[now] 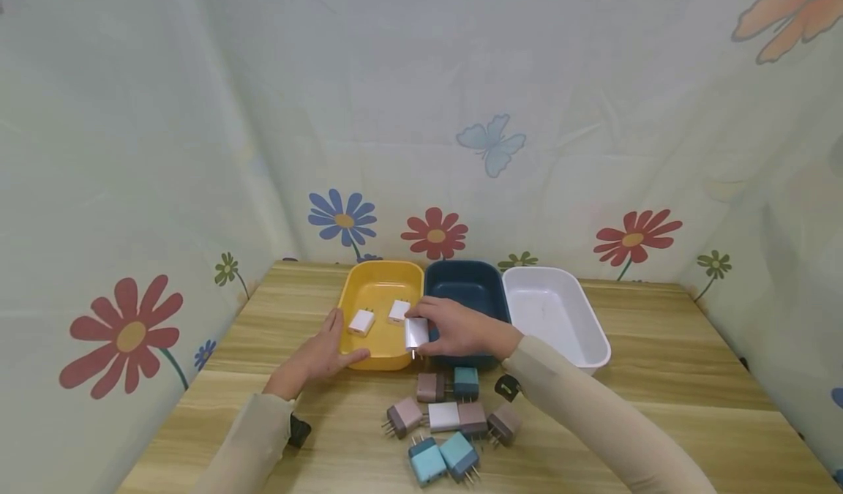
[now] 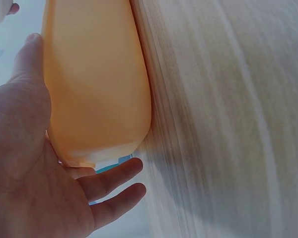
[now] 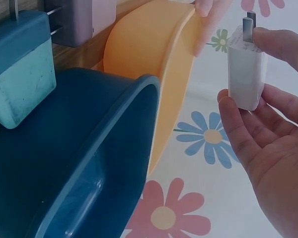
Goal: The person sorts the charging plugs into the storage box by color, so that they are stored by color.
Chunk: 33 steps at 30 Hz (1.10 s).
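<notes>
In the head view a white plug charger is pinched between thumb and fingers of my right hand, above the right side of the yellow bin. The right wrist view shows its metal prongs beside the thumb, with the charger clear of the bins. Two more white chargers, one on the left and one on the right, lie in the yellow bin. My left hand rests against that bin's near left corner, thumb at the front rim; in the left wrist view two fingers extend loosely past its wall.
A dark blue bin and a white bin stand right of the yellow one. In front lie several chargers: teal ones, pinkish-brown ones and a white one. A patterned curtain hangs behind the wooden table.
</notes>
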{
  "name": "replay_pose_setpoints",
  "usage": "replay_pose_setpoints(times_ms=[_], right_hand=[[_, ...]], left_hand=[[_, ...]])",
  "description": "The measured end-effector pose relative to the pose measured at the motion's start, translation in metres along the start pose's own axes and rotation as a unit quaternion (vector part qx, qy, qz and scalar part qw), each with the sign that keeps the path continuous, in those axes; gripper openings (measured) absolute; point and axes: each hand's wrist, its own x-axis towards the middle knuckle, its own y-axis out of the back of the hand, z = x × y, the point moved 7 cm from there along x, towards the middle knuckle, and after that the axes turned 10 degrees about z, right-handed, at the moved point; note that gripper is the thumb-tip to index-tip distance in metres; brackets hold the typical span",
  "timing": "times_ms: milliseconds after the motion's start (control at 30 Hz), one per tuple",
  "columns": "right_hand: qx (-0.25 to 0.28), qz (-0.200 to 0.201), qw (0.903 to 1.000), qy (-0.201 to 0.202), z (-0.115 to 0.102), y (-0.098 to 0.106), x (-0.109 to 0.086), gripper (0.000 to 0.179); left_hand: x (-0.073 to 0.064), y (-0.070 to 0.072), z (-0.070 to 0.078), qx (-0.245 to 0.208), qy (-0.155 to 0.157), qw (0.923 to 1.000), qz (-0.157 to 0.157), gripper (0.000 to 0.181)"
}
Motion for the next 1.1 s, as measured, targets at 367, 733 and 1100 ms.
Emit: replay_pose_setpoints(times_ms=[367, 733, 1100], right_hand=[[-0.01, -0.01, 0.9999, -0.003, 0.007, -0.01, 0.004, 0.059], [-0.023, -0.011, 0.9997, 0.003, 0.009, -0.013, 0.008, 0.058], [-0.028, -0.008, 0.9996, 0.004, 0.01, -0.02, 0.011, 0.057]], left_hand=[[-0.003, -0.001, 0.002, -0.006, -0.006, 1.0, 0.003, 0.107], [0.0, -0.001, -0.001, 0.002, -0.003, 1.0, 0.005, 0.107], [0.001, -0.004, -0.003, 0.001, 0.003, 1.0, 0.002, 0.107]])
